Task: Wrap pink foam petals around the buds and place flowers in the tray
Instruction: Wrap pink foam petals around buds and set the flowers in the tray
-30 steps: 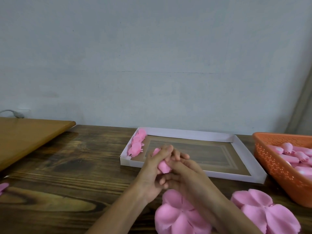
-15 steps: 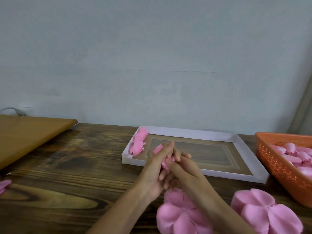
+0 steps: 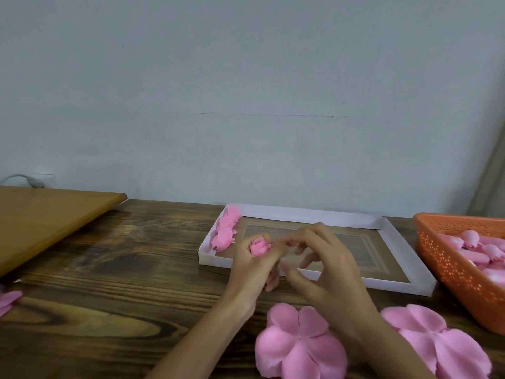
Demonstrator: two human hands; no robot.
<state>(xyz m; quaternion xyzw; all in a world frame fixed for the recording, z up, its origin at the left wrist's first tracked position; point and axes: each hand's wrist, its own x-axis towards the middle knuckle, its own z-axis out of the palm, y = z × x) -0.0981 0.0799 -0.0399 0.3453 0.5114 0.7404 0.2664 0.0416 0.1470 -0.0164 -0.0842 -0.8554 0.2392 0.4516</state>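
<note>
My left hand (image 3: 254, 266) grips a wrapped pink flower (image 3: 259, 247) mid-frame, over the near rim of the white tray (image 3: 382, 286). My right hand (image 3: 328, 272) is just beside it, fingers loosely curled, holding nothing. Finished flowers (image 3: 225, 232) line the tray's left end. Flat petals (image 3: 297, 346) lie at bottom centre.

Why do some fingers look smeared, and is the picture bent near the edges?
Head view: the fingertips of the right hand are smeared by motion, the left hand and its flower sharper. Head view: the wide lens bows lines near the right edge; light is soft, with a sheen on the table.
</note>
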